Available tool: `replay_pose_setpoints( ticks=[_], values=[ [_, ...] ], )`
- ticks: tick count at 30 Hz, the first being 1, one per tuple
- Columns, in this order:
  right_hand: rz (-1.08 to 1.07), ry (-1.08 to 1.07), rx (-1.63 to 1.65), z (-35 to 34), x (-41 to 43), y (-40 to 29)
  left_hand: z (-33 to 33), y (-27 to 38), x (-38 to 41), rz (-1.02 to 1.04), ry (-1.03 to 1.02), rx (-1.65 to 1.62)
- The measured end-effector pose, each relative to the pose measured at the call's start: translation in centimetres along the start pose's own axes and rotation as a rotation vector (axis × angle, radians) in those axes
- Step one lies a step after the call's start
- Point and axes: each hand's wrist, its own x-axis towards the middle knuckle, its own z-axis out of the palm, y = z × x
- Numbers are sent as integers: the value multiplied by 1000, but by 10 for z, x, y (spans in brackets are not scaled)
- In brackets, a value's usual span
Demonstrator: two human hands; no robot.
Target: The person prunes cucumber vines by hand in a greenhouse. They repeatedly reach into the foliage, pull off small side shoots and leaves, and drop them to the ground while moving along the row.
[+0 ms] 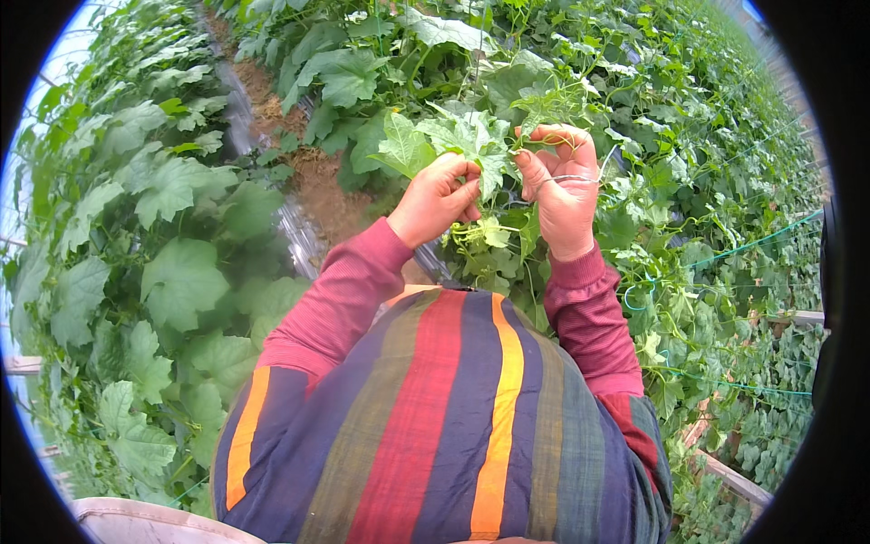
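Observation:
My left hand has its thumb and fingers pinched together at the base of a pale green lobed leaf of a climbing gourd-type vine. The exact spot of the grip is hidden by the fingers. Just to the right, my right hand is raised with curled fingers beside the same leafy shoot. Thin tendrils cross its index finger, and its thumb points toward the leaf. Around the thumb base runs a thin whitish wire or string. Whether the right fingertips pinch the shoot cannot be made out.
Dense vine foliage fills the left side, and more vines climb on the right. Between rows lie bare soil and plastic mulch film. A green support string stretches across the right, with a blue-green clip or hook nearby.

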Motion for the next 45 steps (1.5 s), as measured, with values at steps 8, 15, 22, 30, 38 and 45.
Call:
replay_pose_setpoints(
  ticks=[8, 15, 22, 30, 38, 45],
  values=[
    [162, -29, 26, -8, 4, -2, 2, 3, -7, -44, 6, 101],
    [221, -154, -21, -8, 1, -2, -14, -72, 5, 124, -82, 405],
    [34, -138, -72, -19, 55, 9, -28, -87, -17, 389, -242, 592],
    [133, -424, 609, -52, 63, -38, -54, -170, -72, 435, -408, 1326],
    [404, -53, 498, -118, -35, -2, -95, -197, -67, -359, 201, 3],
    [929, -163, 496, -51, -103, 68, -36, -115, -2, -262, 83, -67]
  ],
)
